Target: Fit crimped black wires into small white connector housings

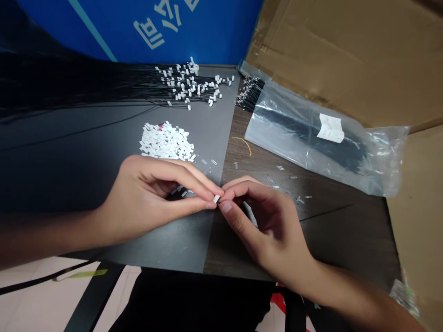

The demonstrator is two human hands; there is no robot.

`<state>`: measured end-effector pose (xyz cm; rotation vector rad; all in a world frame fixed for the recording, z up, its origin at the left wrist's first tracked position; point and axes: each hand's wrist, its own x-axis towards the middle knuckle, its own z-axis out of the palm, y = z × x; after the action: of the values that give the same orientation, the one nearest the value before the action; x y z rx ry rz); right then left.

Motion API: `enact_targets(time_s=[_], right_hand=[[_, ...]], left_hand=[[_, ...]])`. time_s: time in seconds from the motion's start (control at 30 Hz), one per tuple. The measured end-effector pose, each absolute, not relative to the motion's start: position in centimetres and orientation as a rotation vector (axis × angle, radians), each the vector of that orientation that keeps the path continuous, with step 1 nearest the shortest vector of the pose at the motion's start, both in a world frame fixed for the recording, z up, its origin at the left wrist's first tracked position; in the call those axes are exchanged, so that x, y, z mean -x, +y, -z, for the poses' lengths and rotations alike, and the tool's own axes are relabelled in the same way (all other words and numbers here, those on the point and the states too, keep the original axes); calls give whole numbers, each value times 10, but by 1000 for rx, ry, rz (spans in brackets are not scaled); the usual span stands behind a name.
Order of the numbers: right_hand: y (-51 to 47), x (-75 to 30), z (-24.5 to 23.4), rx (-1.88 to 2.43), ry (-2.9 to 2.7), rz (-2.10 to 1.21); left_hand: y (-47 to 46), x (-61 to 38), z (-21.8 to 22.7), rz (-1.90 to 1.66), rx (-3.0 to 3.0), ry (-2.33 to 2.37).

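Observation:
My left hand (148, 193) pinches a small white connector housing (216, 198) between thumb and fingertips, above the table's front middle. Right against it, the fingertips of my right hand (268, 219) are closed in a pinch. A thin black wire (327, 213) runs out to the right from behind that hand; the part between the fingers is hidden. Behind my left hand lies a heap of loose white connector housings (166, 140). Farther back, a bundle of black wires (114, 85) has white housings (192, 85) on its ends.
A clear plastic bag (294, 120) of black wires, their bare metal ends (247, 92) sticking out, lies at the back right. Small clear bits (280, 168) and a yellow strand (244, 143) are scattered nearby. Cardboard (346, 55) and a blue panel (104, 27) bound the table.

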<state>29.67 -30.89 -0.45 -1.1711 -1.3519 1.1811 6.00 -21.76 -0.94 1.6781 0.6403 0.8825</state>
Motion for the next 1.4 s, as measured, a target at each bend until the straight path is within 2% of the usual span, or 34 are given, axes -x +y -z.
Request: enact_targets(time_s=[0.8,1.4], right_hand=[[-297,-299,7,1099,-1254,-1334],[-300,-296,3,1187,-1279,-1241]], left_hand=[[-218,-62,18,-951,-1673,589],[-215,-61,16,-904,-1643,592]])
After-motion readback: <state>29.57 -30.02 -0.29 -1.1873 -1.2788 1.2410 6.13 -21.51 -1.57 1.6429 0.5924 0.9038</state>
